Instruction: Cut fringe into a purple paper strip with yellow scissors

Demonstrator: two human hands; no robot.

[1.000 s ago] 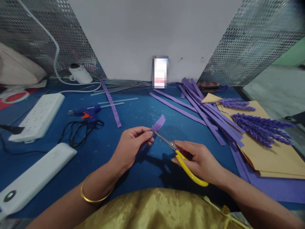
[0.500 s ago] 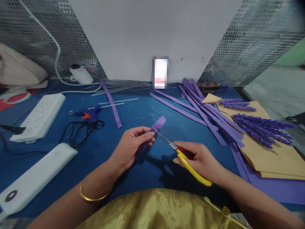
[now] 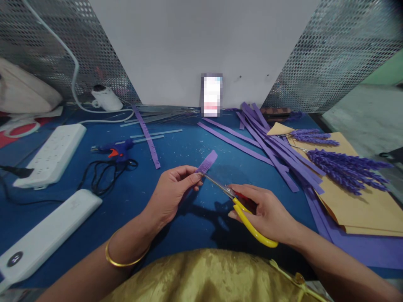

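Note:
Near the middle of the table, my left hand [image 3: 176, 188] pinches a narrow purple strip [image 3: 208, 162] between thumb and fingers. The strip's upper end sticks out past the fingertips and shows fine crosswise marks; much of the rest is hidden by the hand. My right hand [image 3: 264, 209] is closed around scissors [image 3: 256, 228] with yellow handles and some red showing by the fingers. Their slim metal blades point up and left, with the tips at the strip's edge beside my left thumb. Whether the blades are parted is too small to tell.
Left are a blue glue gun [image 3: 118, 149], a power strip [image 3: 52, 155], a long white device [image 3: 53, 235] and a fringed purple strip [image 3: 147, 138]. Purple strips [image 3: 273, 147], lavender-like stems [image 3: 346, 167] and brown paper [image 3: 371, 214] lie right. A phone [image 3: 212, 94] stands behind.
The visible end of the strip has shifted slightly left and up in my left hand. The scissors have moved slightly left, and their blades look a little different at the strip.

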